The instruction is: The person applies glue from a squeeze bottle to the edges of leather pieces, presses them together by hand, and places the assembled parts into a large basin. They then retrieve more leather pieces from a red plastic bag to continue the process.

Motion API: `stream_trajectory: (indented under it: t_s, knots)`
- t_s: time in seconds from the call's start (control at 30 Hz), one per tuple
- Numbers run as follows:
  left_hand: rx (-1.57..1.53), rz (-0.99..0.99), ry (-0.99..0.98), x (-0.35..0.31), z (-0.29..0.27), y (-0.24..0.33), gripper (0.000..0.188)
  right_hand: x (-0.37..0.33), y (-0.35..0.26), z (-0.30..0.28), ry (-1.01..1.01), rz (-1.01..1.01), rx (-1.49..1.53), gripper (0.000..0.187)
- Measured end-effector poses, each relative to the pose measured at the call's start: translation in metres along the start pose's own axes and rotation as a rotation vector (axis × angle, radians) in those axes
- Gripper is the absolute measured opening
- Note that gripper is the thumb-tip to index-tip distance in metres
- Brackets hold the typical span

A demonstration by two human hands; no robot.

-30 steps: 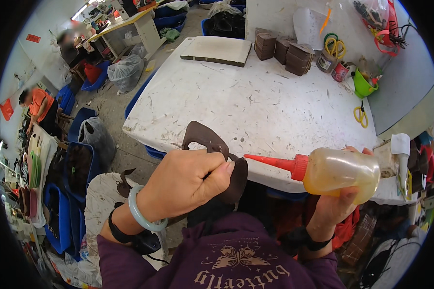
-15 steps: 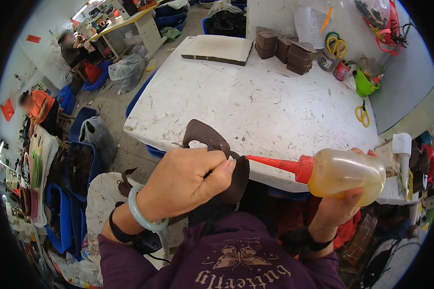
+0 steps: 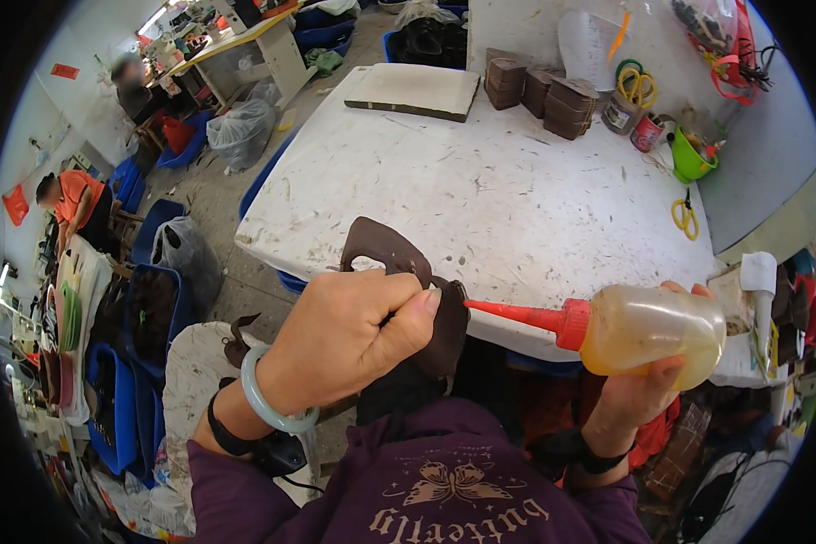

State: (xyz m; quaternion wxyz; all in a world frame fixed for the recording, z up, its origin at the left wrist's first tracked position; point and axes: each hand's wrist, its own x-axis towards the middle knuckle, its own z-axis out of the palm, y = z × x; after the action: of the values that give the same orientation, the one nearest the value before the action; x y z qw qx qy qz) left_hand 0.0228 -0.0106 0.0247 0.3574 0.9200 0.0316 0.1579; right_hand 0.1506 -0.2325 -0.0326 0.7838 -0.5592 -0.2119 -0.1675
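My left hand is closed on a dark brown leather-like piece with a cut-out opening, held just over the table's near edge. Part of the piece is hidden behind my fist. In my right hand lies a clear squeeze bottle of yellowish liquid, tipped on its side. Its long red nozzle points left, and the tip is at the right edge of the brown piece; whether it touches, I cannot tell.
The white, stained table carries a pale slab, brown stacked pieces, yellow-handled scissors and a green bowl. Blue bins and a bagged bin stand left. Two people work farther off.
The brown piece has turned slightly in my left hand, and its right edge shows more. The bottle's nozzle tip sits marginally lower along that edge. Both hands keep their hold.
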Motion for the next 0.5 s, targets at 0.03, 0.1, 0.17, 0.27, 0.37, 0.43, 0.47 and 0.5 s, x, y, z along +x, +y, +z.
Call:
stream_trajectory:
  t_s: [0.03, 0.1, 0.17, 0.27, 0.37, 0.43, 0.47, 0.5]
  knots:
    - [0.002, -0.003, 0.0, 0.0001, -0.0002, -0.0006, 0.034, -0.0006, 0.0005, 0.0, 0.003, 0.01, 0.006, 0.091]
    - [0.007, -0.003, 0.026, 0.0002, -0.0004, -0.0018, 0.034, -0.0023, 0.0022, -0.0002, 0.005, 0.022, 0.014, 0.091]
    - [0.005, -0.01, 0.03, 0.0006, -0.001, -0.0014, 0.034, -0.0023, 0.0, -0.0014, 0.0, 0.028, 0.015, 0.092]
    - [0.005, -0.011, 0.029, 0.0008, -0.0005, -0.0017, 0.035, -0.0017, 0.0014, -0.0026, -0.025, 0.024, 0.025, 0.091]
    - [-0.012, 0.001, 0.022, 0.0009, 0.002, -0.0001, 0.035, -0.0004, 0.0028, -0.0002, 0.007, 0.006, 0.017, 0.09]
    - [-0.026, 0.004, 0.021, 0.0009, 0.0038, 0.0013, 0.035, 0.0015, 0.0041, -0.0003, -0.003, 0.0, 0.019, 0.089]
    - [-0.033, -0.001, 0.004, 0.0008, 0.0047, 0.0012, 0.034, 0.0023, 0.0049, -0.0006, -0.014, -0.006, 0.022, 0.089]
    - [-0.04, -0.006, -0.013, 0.0006, 0.0054, 0.001, 0.034, 0.0029, 0.0057, -0.001, -0.014, -0.006, 0.023, 0.089]
